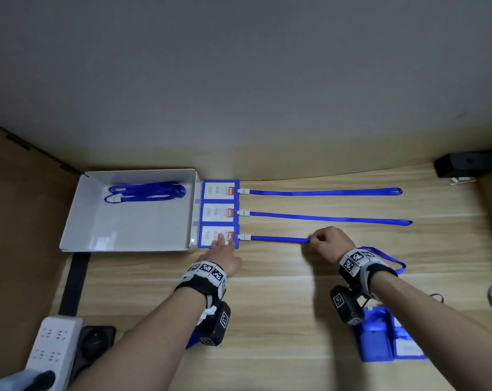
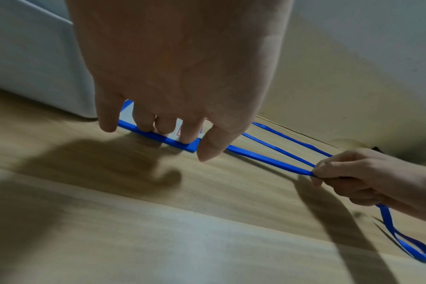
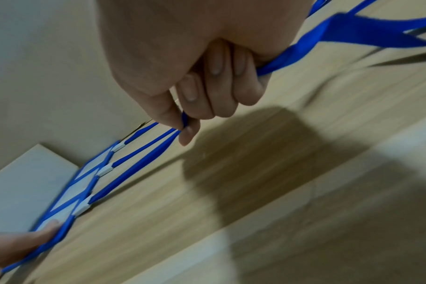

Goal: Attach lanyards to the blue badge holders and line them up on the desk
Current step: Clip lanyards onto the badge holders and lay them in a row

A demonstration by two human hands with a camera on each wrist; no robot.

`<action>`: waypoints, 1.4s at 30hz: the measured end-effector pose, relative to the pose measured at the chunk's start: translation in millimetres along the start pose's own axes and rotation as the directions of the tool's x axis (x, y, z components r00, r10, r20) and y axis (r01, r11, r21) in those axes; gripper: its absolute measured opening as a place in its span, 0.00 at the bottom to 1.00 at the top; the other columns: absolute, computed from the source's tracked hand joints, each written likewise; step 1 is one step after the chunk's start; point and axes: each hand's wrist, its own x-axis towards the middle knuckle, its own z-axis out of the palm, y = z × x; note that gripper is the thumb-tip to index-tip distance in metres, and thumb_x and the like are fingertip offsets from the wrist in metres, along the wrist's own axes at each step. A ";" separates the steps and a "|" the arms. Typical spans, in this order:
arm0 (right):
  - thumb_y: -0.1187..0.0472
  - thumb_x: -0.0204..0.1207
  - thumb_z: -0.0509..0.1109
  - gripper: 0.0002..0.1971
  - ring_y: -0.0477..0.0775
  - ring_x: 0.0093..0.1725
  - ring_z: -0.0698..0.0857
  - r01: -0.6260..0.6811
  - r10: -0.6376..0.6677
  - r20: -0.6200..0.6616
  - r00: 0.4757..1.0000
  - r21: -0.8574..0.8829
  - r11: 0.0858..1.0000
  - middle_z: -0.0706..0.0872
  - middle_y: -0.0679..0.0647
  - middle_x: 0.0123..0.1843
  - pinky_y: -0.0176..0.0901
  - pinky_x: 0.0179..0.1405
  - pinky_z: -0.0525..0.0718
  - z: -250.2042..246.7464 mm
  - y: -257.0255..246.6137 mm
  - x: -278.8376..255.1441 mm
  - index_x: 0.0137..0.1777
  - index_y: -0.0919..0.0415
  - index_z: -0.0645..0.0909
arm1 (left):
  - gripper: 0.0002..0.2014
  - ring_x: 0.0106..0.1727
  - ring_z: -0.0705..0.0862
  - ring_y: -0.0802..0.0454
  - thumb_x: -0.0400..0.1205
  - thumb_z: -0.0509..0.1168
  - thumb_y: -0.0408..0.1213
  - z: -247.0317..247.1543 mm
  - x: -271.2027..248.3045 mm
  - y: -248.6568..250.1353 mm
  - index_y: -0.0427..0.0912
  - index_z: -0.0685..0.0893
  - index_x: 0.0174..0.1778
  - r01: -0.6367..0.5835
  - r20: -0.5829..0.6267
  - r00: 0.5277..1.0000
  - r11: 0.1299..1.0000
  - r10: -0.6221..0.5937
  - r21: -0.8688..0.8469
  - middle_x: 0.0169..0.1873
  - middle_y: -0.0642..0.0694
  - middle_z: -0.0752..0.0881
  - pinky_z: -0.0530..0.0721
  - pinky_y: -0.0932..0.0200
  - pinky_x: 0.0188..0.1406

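Fingers (image 1: 220, 239) of left hand (image 1: 222, 256) straight, pressing third badge holder (image 1: 211, 237) flat beside tray (image 1: 78, 221); right hand (image 1: 328, 244) pinches its lanyard (image 1: 278, 238), not yet straightened. Two finished sets (image 1: 219, 201) lined up behind. More lanyards (image 1: 146, 190) in tray, spare holders (image 1: 380, 340) near right forearm: roughly halfway, I judge

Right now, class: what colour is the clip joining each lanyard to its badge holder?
White, on all three. The nearest clip shows best in the head view.
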 end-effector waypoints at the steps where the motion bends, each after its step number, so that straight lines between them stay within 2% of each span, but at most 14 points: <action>1: 0.52 0.76 0.67 0.14 0.54 0.39 0.85 -0.013 0.013 -0.006 1.000 -0.002 1.000 0.87 0.45 0.35 0.46 0.41 0.83 -1.0 2.2 -0.6 0.28 0.47 0.81 | 0.35 0.87 0.42 0.46 0.85 0.51 0.44 -0.1 0.2 -0.7 0.50 0.45 0.87 0.002 0.001 1.000 1.000 -0.002 0.000 0.86 0.47 0.36 0.60 0.36 0.81; 5: 0.52 0.75 0.69 0.12 0.51 0.38 0.84 -0.061 0.061 -0.025 0.998 -0.003 0.998 0.85 0.44 0.34 0.42 0.37 0.77 -3.8 8.8 -3.5 0.30 0.46 0.83 | 0.34 0.87 0.43 0.47 0.85 0.51 0.44 1.4 -1.1 -1.6 0.51 0.45 0.87 0.003 -0.016 1.000 1.000 -0.003 0.001 0.86 0.48 0.37 0.62 0.37 0.81; 9: 0.49 0.76 0.70 0.11 0.53 0.43 0.86 -0.077 0.079 -0.094 0.992 0.023 0.997 0.89 0.46 0.41 0.43 0.40 0.82 -2.1 21.0 -3.1 0.32 0.47 0.83 | 0.33 0.87 0.43 0.47 0.86 0.51 0.44 6.9 -1.8 -1.4 0.51 0.46 0.87 -0.011 -0.060 0.998 1.000 0.012 0.015 0.86 0.48 0.37 0.65 0.39 0.79; 13: 0.50 0.73 0.71 0.09 0.56 0.41 0.86 -0.108 0.123 -0.150 0.981 0.106 0.988 0.89 0.49 0.37 0.48 0.43 0.86 -0.6 34.3 -5.3 0.34 0.50 0.84 | 0.32 0.87 0.43 0.48 0.86 0.51 0.43 11.4 -3.4 -2.2 0.52 0.46 0.87 -0.007 -0.095 0.995 1.000 0.009 0.015 0.86 0.50 0.38 0.67 0.41 0.78; 19: 0.51 0.72 0.74 0.09 0.55 0.39 0.86 -0.116 0.142 -0.168 0.975 0.156 0.981 0.88 0.48 0.34 0.43 0.37 0.81 -4.0 42.9 -6.0 0.32 0.51 0.84 | 0.32 0.87 0.45 0.49 0.86 0.51 0.44 12.3 -5.4 -0.4 0.51 0.49 0.87 -0.001 -0.132 0.991 1.000 0.004 0.022 0.87 0.50 0.39 0.67 0.41 0.78; 23: 0.52 0.71 0.74 0.08 0.55 0.39 0.85 -0.128 0.152 -0.165 0.975 0.146 0.981 0.88 0.49 0.35 0.42 0.37 0.80 -3.0 41.3 -4.6 0.33 0.53 0.84 | 0.32 0.87 0.47 0.48 0.86 0.52 0.45 12.1 -6.6 0.2 0.51 0.50 0.87 -0.002 -0.146 0.989 1.000 0.003 0.006 0.87 0.49 0.41 0.67 0.41 0.78; 26: 0.52 0.70 0.74 0.08 0.54 0.39 0.85 -0.146 0.170 -0.165 0.972 0.147 0.978 0.88 0.48 0.35 0.42 0.36 0.79 -3.3 39.5 -3.8 0.34 0.54 0.85 | 0.31 0.85 0.56 0.47 0.85 0.53 0.44 12.0 -9.1 3.2 0.50 0.55 0.86 0.000 -0.223 0.975 1.000 0.000 0.004 0.87 0.48 0.47 0.71 0.44 0.75; 28: 0.52 0.69 0.75 0.07 0.53 0.39 0.85 -0.147 0.172 -0.168 0.971 0.152 0.977 0.88 0.47 0.36 0.41 0.36 0.78 -4.2 39.3 -4.1 0.34 0.54 0.85 | 0.29 0.81 0.63 0.46 0.84 0.54 0.44 13.2 -10.6 8.8 0.47 0.61 0.84 0.011 -0.301 0.954 1.000 -0.005 0.018 0.85 0.45 0.56 0.72 0.46 0.72; 30: 0.52 0.70 0.75 0.07 0.52 0.39 0.85 -0.141 0.165 -0.162 0.973 0.147 0.979 0.88 0.46 0.36 0.41 0.36 0.79 -4.5 39.8 -4.3 0.34 0.53 0.85 | 0.29 0.79 0.65 0.45 0.83 0.56 0.44 14.7 -12.3 16.3 0.44 0.64 0.82 0.040 -0.384 0.923 0.995 -0.004 0.086 0.80 0.43 0.64 0.66 0.43 0.76; 31: 0.52 0.70 0.75 0.06 0.52 0.39 0.85 -0.138 0.161 -0.161 0.974 0.143 0.980 0.88 0.46 0.36 0.42 0.37 0.81 -4.2 39.8 -4.3 0.34 0.52 0.85 | 0.29 0.81 0.63 0.45 0.83 0.56 0.44 15.1 -12.3 20.6 0.44 0.63 0.82 0.052 -0.412 0.911 0.990 0.008 0.135 0.80 0.43 0.65 0.62 0.41 0.79; 34: 0.52 0.70 0.75 0.06 0.52 0.39 0.85 -0.126 0.149 -0.162 0.975 0.145 0.981 0.88 0.46 0.36 0.44 0.38 0.84 -4.0 41.4 -4.3 0.35 0.51 0.85 | 0.30 0.84 0.58 0.44 0.83 0.57 0.45 15.1 -12.5 41.3 0.43 0.61 0.83 -0.010 -0.433 0.896 0.978 0.102 0.209 0.83 0.41 0.59 0.55 0.40 0.83; 37: 0.51 0.70 0.74 0.06 0.53 0.39 0.86 -0.124 0.147 -0.162 0.976 0.148 0.981 0.88 0.46 0.37 0.46 0.40 0.86 -2.8 43.2 -3.8 0.35 0.50 0.84 | 0.29 0.83 0.60 0.44 0.83 0.57 0.44 22.0 -12.6 76.7 0.42 0.63 0.82 -0.240 -0.376 0.865 0.932 0.332 0.271 0.83 0.41 0.59 0.60 0.44 0.82; 39: 0.50 0.70 0.74 0.06 0.53 0.39 0.86 -0.127 0.151 -0.177 0.973 0.143 0.982 0.88 0.46 0.37 0.47 0.39 0.86 -1.0 44.9 -3.6 0.35 0.49 0.84 | 0.33 0.86 0.51 0.46 0.83 0.56 0.43 34.5 -11.2 103.5 0.41 0.55 0.85 -0.373 -0.274 0.843 0.869 0.464 0.325 0.86 0.42 0.50 0.54 0.45 0.85; 42: 0.50 0.69 0.74 0.06 0.53 0.39 0.86 -0.121 0.145 -0.192 0.971 0.134 0.984 0.88 0.45 0.36 0.43 0.35 0.82 1.4 47.1 -4.7 0.36 0.49 0.84 | 0.39 0.87 0.40 0.48 0.84 0.56 0.45 57.9 -5.6 136.0 0.41 0.42 0.87 -0.374 -0.174 0.870 0.849 0.460 0.374 0.86 0.43 0.36 0.46 0.46 0.86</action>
